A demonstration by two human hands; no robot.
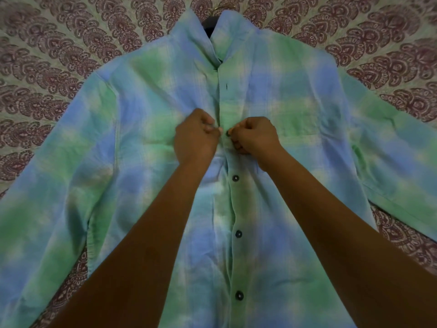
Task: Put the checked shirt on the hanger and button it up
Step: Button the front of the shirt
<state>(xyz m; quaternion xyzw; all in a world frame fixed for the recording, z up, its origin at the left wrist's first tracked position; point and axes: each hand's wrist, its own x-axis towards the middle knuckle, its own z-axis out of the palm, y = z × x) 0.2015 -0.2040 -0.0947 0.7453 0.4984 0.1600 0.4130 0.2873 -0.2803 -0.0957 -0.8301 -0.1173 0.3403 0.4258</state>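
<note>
Both hands (196, 136) (255, 136) pinching checked shirt (295, 91) placket, mid-chest

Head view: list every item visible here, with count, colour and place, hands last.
checked shirt: one, green, blue and white, spread flat, front up, filling the frame.
fastened buttons: three, dark, down the placket below the hands.
open buttonhole: one, dark slit, above the hands.
hanger: one, dark, only partly visible inside the collar.
bedspread: one, pale with maroon print, under the shirt.
hands: left hand and right hand, pinching the placket around a button.
</note>
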